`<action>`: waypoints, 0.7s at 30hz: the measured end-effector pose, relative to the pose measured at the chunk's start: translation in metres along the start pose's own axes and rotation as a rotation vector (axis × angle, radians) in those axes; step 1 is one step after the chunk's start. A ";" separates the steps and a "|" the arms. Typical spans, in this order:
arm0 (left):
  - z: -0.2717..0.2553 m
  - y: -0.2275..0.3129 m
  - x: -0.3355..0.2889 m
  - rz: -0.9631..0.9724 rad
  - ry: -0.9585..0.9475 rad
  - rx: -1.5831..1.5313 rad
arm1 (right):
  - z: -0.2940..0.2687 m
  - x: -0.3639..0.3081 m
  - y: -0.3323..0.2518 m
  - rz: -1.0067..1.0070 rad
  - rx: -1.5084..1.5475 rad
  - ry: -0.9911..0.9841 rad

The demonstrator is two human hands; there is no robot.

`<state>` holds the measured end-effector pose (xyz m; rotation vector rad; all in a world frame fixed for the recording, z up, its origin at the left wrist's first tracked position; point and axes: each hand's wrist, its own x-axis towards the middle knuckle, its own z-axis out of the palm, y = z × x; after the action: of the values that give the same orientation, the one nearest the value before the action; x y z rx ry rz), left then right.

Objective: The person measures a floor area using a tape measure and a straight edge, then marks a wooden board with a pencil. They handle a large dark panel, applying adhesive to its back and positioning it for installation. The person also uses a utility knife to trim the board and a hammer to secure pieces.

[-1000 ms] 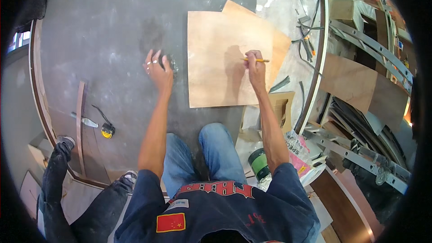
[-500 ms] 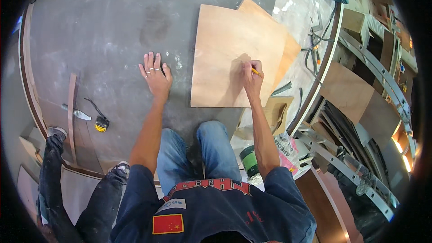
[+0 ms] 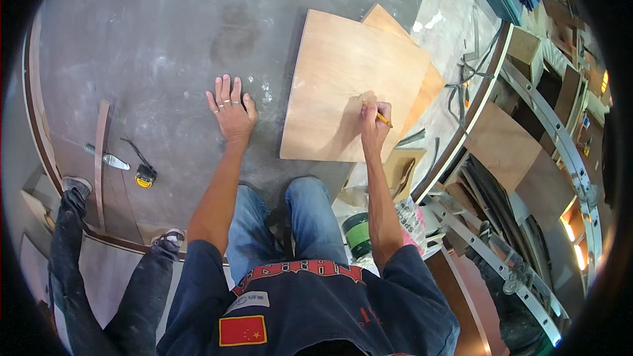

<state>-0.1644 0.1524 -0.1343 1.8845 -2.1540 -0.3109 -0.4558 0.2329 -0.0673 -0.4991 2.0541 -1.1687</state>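
My right hand (image 3: 374, 125) grips a yellow pencil (image 3: 383, 119) and rests on the upper of two plywood sheets, its fingers wrapped round the shaft. That square sheet (image 3: 330, 72) is pale tan and lies flat on the grey work surface (image 3: 165, 39). Underneath it, turned at an angle, a second plywood sheet (image 3: 386, 21) shows at the far and right sides. To the left, my left hand (image 3: 234, 113) lies flat on the grey surface with fingers spread, rings on some of them, apart from the plywood. It holds nothing.
At the left lie a yellow-black tape measure (image 3: 145, 176), a utility knife (image 3: 116, 161) and a thin wood strip (image 3: 101, 151). Another person's legs (image 3: 71, 250) are at the lower left. Dark strips (image 3: 457, 102), a green roll (image 3: 358, 234) and a metal ladder (image 3: 557, 122) are on the right.
My right hand has shifted slightly towards me, and the pencil now leans further to the right. The left hand stays flat in place. The whole view has turned a little.
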 end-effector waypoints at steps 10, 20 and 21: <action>0.002 0.001 0.000 -0.013 -0.011 -0.006 | 0.001 0.008 -0.005 -0.039 0.002 0.058; 0.004 0.000 -0.001 -0.010 -0.009 -0.005 | -0.003 0.013 -0.003 -0.054 0.033 0.091; 0.004 0.000 -0.001 -0.009 -0.003 -0.001 | -0.004 0.014 -0.004 -0.071 0.034 0.100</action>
<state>-0.1653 0.1535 -0.1387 1.8946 -2.1477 -0.3162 -0.4679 0.2242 -0.0683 -0.5101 2.1122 -1.2920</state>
